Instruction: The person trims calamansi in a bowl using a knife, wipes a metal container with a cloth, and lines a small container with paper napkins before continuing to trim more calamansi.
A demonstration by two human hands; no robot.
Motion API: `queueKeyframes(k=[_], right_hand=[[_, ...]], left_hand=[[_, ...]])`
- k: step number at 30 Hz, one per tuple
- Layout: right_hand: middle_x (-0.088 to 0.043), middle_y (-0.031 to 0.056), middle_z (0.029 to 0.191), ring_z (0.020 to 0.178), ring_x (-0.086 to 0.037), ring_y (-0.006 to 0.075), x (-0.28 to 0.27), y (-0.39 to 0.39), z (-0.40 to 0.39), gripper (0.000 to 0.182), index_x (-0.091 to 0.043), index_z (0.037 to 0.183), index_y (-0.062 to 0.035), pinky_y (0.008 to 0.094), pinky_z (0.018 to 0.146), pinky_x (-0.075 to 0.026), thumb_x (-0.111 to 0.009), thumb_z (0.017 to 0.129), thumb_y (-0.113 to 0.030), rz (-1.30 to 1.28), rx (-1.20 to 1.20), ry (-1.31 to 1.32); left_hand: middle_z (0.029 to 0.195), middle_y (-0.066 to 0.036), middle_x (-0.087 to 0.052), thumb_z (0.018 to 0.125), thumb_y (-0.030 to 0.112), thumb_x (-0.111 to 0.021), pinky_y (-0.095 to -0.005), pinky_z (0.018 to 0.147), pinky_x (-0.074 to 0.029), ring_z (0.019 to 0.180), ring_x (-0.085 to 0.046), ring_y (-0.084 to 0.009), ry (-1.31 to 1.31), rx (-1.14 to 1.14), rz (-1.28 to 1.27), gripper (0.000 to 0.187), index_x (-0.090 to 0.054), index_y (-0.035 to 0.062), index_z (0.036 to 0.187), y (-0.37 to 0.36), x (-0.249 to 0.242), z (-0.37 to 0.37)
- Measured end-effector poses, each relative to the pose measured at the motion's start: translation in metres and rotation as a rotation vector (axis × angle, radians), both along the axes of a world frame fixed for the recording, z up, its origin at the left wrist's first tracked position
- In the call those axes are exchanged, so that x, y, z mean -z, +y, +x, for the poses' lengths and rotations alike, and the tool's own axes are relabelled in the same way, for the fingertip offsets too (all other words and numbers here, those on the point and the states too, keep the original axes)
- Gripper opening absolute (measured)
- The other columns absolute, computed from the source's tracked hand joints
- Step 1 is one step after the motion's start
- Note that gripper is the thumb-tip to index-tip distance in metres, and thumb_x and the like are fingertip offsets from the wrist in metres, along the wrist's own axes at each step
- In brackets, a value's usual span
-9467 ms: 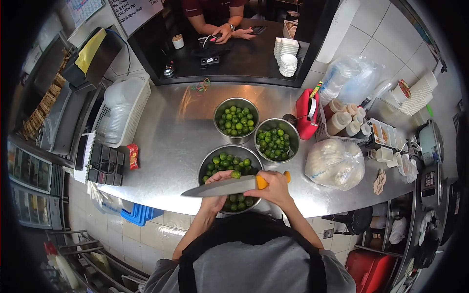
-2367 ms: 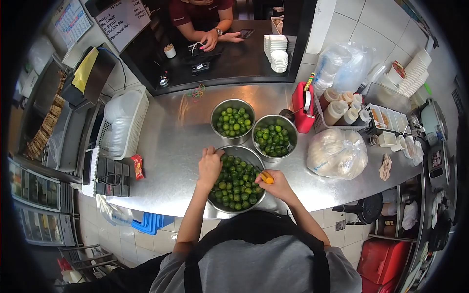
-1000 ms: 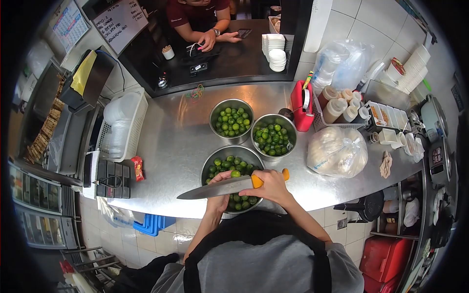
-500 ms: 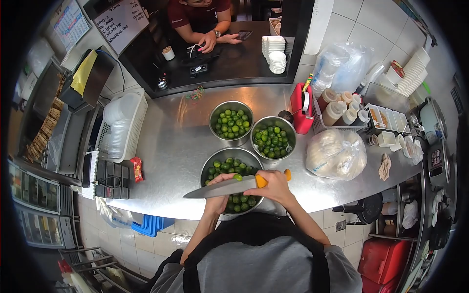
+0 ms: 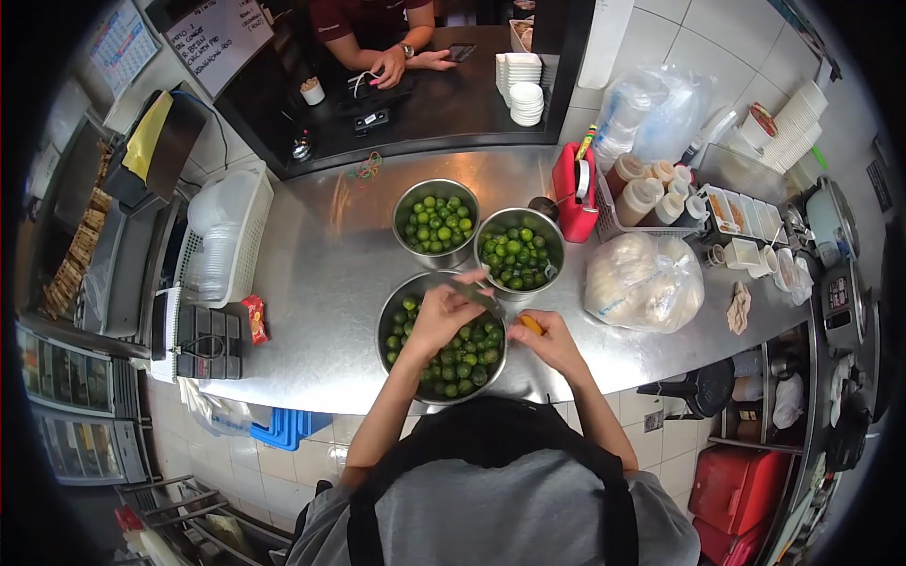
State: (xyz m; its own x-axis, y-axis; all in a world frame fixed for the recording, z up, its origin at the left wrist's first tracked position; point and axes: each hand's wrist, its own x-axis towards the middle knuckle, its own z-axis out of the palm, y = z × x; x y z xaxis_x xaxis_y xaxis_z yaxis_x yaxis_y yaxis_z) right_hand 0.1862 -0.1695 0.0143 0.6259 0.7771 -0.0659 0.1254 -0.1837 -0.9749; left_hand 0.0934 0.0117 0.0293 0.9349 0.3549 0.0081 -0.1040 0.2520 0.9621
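A smooth, glossy metal worktop (image 5: pixel 316 311) is seen here; shiny metal bowls (image 5: pixel 388 366) are set on it, beside a glossy, crinkled clear plastic bag (image 5: pixel 645 283).

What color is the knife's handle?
The knife handle is orange-yellow. It shows best in the head view, partly covered by the right hand.

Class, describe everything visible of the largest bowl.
The large bowl is round, open and silvery, apparently metal, with a thin rim. It stands upright on the counter, nearer the person than two smaller bowls, and holds many small green fruits. The left hand and knife cross over its far side, hiding part of it; whether they touch it is unclear.
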Motion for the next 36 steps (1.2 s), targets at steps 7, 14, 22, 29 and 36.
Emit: queueKeyframes(k=[7,14,22,29,36], right_hand=[[-0.056,0.0024,0.062,0.059,-0.050,0.0079,-0.002,-0.001,-0.003,0.031,-0.061,0.077,0.0003,0.0246,0.056,-0.042,-0.073,0.076,-0.028,-0.033,0.051,0.039],[-0.063,0.0107,0.068,0.059,-0.059,0.0199,0.010,0.010,-0.010,0.031,-0.063,0.080,-0.0008,0.0298,0.059,-0.046,-0.074,0.072,-0.029,-0.094,0.030,-0.034],[-0.062,0.0135,0.066,0.058,-0.060,0.0221,0.018,0.030,-0.027,0.032,-0.063,0.079,0.0008,0.0317,0.058,-0.046,-0.073,0.072,-0.029,0.014,-0.034,0.023],[-0.062,0.0170,0.068,0.064,-0.063,0.0288,0.013,0.040,-0.036,0.024,-0.062,0.078,0.0015,0.0335,0.059,-0.047,-0.067,0.071,-0.021,-0.028,-0.041,-0.074],[-0.063,0.0155,0.068,0.064,-0.064,0.0261,0.026,0.046,-0.035,0.023,-0.063,0.078,0.0011,0.0323,0.060,-0.048,-0.066,0.069,-0.020,-0.034,-0.022,-0.081]], left_hand=[[0.093,-0.010,-0.059,0.068,0.012,-0.074,-0.0330,0.067,-0.049,0.078,-0.060,-0.0242,0.127,0.104,1.089,0.036,-0.059,0.0054,0.101,-0.018,0.035,-0.018],[0.096,-0.008,-0.056,0.068,0.001,-0.069,-0.0322,0.073,-0.052,0.083,-0.062,-0.0233,0.240,0.022,0.687,0.031,-0.059,0.0028,0.096,-0.022,0.021,-0.032],[0.097,-0.004,-0.056,0.072,-0.005,-0.068,-0.0244,0.072,-0.053,0.084,-0.061,-0.0118,0.200,-0.099,0.278,0.034,-0.063,0.0026,0.106,-0.017,0.018,-0.066],[0.091,-0.006,-0.062,0.073,-0.005,-0.069,-0.0221,0.070,-0.052,0.078,-0.063,-0.0104,0.270,-0.222,0.156,0.026,-0.063,-0.0014,0.099,-0.023,0.029,-0.075],[0.083,-0.009,-0.067,0.074,-0.006,-0.067,-0.0233,0.070,-0.053,0.075,-0.065,-0.0126,0.212,-0.250,0.005,0.023,-0.062,-0.0039,0.095,-0.020,0.043,-0.074]])
